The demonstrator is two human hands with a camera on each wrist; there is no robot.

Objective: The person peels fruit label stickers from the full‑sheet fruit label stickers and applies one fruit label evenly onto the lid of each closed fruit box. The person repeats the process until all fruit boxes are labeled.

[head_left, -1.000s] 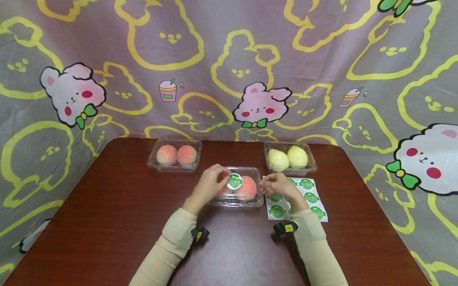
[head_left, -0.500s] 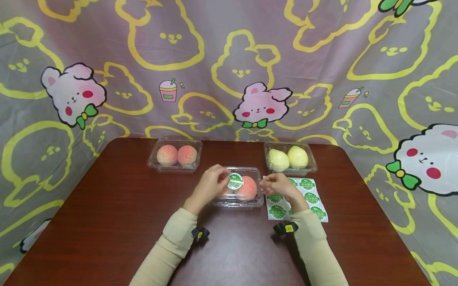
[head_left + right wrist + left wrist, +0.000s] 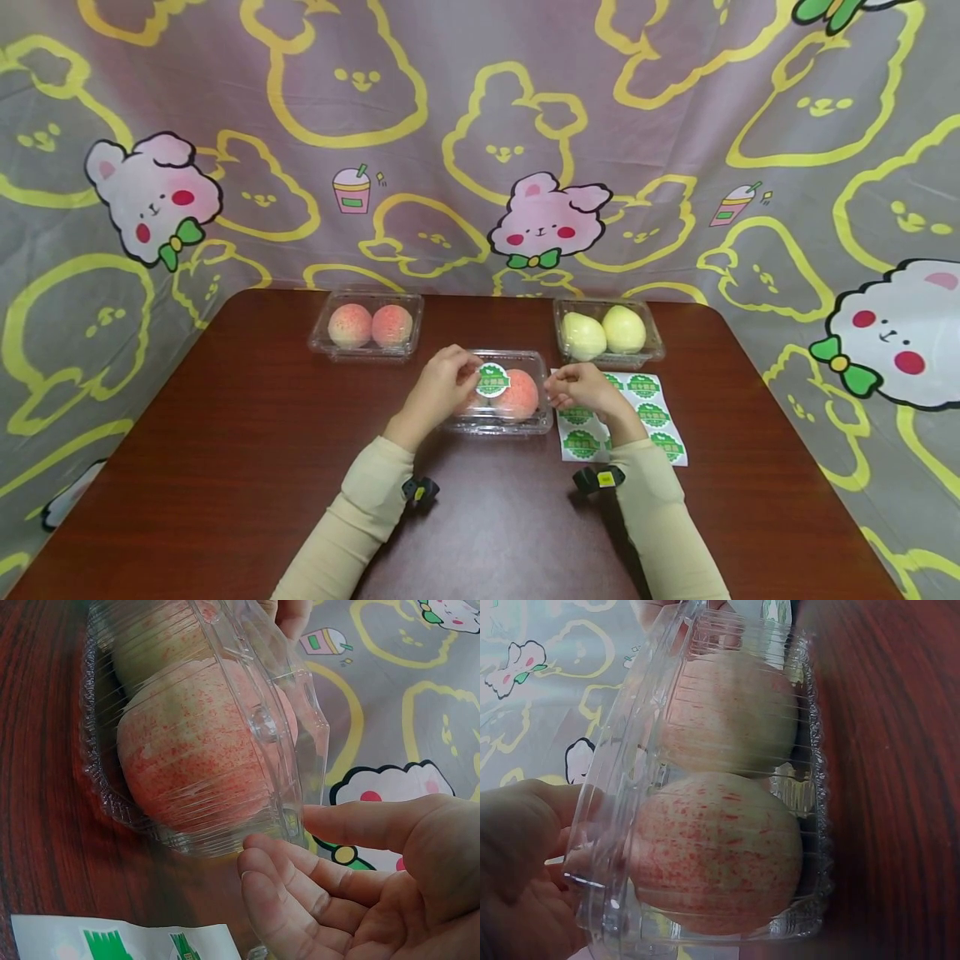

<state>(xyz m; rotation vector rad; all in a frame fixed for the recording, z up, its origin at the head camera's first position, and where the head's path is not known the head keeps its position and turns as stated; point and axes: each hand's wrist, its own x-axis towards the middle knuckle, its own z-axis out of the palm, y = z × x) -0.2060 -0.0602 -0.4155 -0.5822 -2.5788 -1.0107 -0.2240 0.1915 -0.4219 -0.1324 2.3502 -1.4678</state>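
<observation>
In the head view, a clear plastic clamshell box (image 3: 529,362) with two peaches (image 3: 195,742) lies closed at the middle of the table. My left hand (image 3: 442,385) is at its left side and pinches the edge of a round green-and-white sticker (image 3: 492,380) above the lid. A white sliver of the sticker (image 3: 555,861) shows between the fingers in the left wrist view. At the box's right end is my right hand (image 3: 588,393), its thumb and fingertips against the plastic and its fingers loosely extended. The sticker covers part of the left peach in the head view.
A white sheet of green round stickers (image 3: 671,417) lies partly under the right hand. Behind stand a clear box of peaches (image 3: 321,342) at left and a clear box of yellow pears (image 3: 652,357) at right. A patterned curtain (image 3: 420,167) borders the brown table (image 3: 225,467).
The sticker tilts slightly in the left fingers; a bright glare across it half a second ago is gone. Both hands and the box stay nearly in place.
</observation>
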